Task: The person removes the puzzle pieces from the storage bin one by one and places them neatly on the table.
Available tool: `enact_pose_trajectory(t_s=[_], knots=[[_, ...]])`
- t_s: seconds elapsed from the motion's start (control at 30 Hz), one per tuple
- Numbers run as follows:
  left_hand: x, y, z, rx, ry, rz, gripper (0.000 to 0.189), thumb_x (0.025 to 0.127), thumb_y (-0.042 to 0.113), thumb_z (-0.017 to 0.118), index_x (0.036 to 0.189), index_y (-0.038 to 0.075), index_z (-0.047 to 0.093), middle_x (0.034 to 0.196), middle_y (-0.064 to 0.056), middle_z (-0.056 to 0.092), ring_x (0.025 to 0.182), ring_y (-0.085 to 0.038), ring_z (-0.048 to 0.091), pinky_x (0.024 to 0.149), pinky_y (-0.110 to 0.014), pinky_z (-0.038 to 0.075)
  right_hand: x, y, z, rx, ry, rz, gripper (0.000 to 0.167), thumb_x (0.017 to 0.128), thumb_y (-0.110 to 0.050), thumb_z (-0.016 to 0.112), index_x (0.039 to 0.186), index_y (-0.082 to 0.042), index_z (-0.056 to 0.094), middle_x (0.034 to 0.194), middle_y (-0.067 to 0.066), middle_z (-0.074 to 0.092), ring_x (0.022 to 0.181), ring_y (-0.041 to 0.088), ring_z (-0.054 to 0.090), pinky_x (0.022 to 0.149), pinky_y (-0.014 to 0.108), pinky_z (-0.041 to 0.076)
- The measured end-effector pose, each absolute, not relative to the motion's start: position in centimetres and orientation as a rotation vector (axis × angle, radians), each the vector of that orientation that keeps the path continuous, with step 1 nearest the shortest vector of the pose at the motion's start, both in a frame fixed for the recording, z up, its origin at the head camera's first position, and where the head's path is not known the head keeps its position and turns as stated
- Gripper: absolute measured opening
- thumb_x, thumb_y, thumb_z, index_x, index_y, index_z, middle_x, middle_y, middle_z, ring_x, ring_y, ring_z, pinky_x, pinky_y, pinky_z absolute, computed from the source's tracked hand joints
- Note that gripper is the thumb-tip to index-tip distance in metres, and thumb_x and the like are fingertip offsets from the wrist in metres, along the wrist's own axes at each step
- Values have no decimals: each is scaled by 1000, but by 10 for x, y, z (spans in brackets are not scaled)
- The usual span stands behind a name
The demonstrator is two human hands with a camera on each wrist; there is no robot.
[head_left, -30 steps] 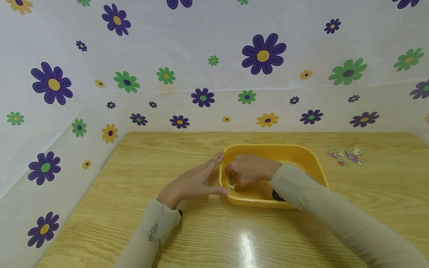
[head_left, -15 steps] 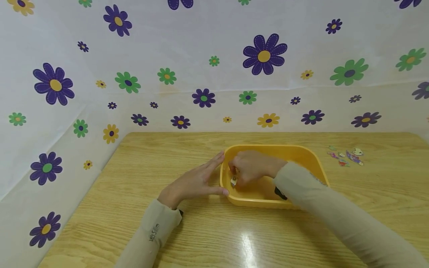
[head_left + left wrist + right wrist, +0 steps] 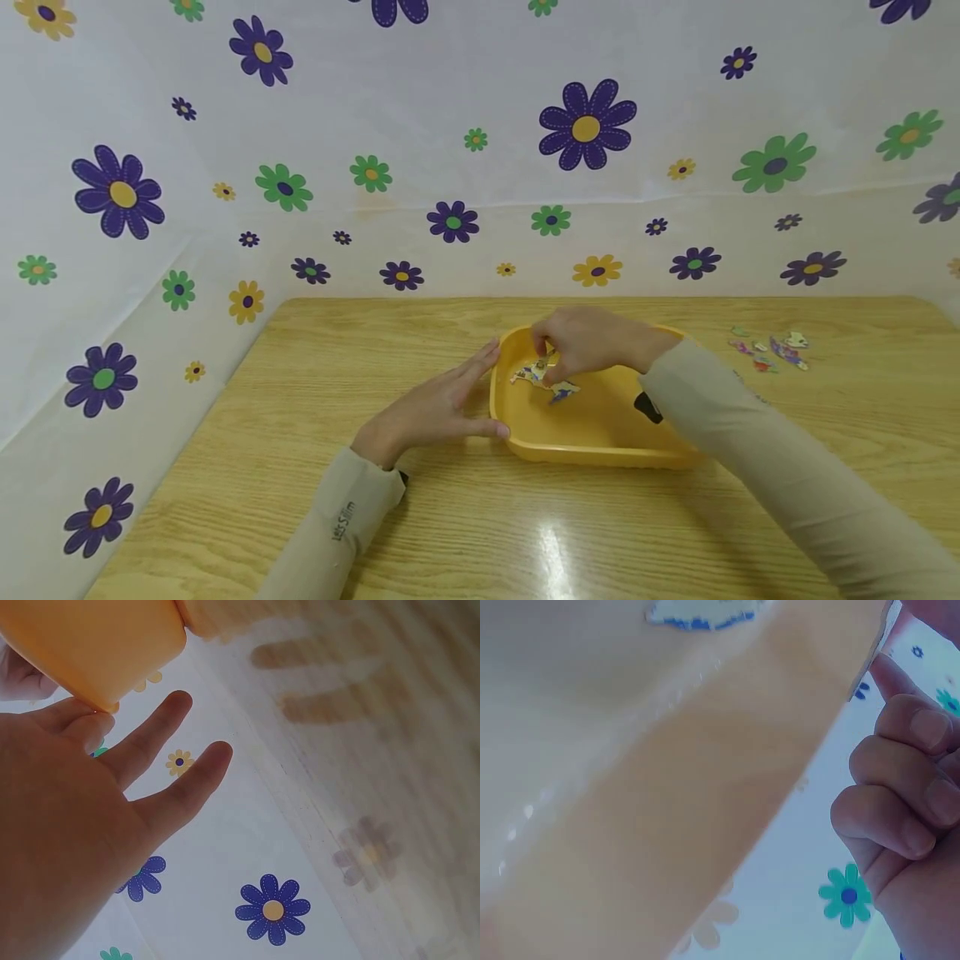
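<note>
My right hand (image 3: 596,337) is over the back left of a yellow plastic tub (image 3: 600,455). Between thumb and index finger it pinches a flat printed cutout (image 3: 531,372) with an irregular outline; the right wrist view catches its thin edge. The other fingers (image 3: 889,776) are curled into the palm. Another whitish cutout with a blue edge (image 3: 563,392) shows in the tub just under the hand. My left hand (image 3: 431,408) has its fingers spread, with fingertips and thumb touching the tub's left rim.
Several small colourful cutouts (image 3: 780,350) lie on the wooden table (image 3: 450,533) to the right of the tub. A white cloth with printed flowers (image 3: 480,167) hangs behind the table and along its left side.
My right hand has moved back and slightly right inside the tub with the pinched cutout. More of the cutouts shows now. The left hand stays at the rim.
</note>
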State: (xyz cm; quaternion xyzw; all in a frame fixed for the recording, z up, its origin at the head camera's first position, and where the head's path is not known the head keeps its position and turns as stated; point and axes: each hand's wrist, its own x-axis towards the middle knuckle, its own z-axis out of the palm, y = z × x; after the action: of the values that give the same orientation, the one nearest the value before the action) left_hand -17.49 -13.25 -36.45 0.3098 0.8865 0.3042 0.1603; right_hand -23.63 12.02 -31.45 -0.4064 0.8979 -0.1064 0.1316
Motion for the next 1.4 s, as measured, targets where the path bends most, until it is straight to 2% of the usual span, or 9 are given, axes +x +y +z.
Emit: enact_pose_trajectory(t_s=[0.17, 0.87, 1.07, 1.4], knots=[[-174, -133, -365, 849, 2534, 868, 108, 88, 56, 74, 165, 16, 10, 169, 9, 1, 153, -20, 14, 122, -45, 20, -238, 131, -308, -1168, 2650, -336, 25, 83, -27, 80, 92, -8, 67, 77, -1, 57, 72, 17, 49, 66, 32, 45], [-176, -132, -367, 861, 2551, 850, 109, 87, 55, 76, 164, 14, 11, 169, 6, 1, 153, -19, 12, 122, -44, 19, -238, 173, -288, -1034, 2774, -358, 27, 84, -26, 81, 96, -5, 69, 72, 0, 50, 69, 18, 46, 63, 32, 38], [-176, -132, -366, 861, 2550, 850, 108, 87, 54, 76, 164, 14, 11, 168, 8, 0, 153, -19, 13, 122, -45, 19, -237, 186, -286, -971, 2804, -383, 27, 84, -25, 82, 97, -5, 69, 73, 0, 48, 73, 19, 45, 64, 33, 36], [-175, -133, -365, 854, 2549, 859, 109, 87, 55, 76, 164, 15, 11, 169, 7, 1, 153, -18, 13, 122, -44, 19, -240, 209, -290, -945, 2839, -424, 28, 82, -24, 84, 94, -4, 69, 68, -2, 45, 65, 16, 42, 58, 31, 33]])
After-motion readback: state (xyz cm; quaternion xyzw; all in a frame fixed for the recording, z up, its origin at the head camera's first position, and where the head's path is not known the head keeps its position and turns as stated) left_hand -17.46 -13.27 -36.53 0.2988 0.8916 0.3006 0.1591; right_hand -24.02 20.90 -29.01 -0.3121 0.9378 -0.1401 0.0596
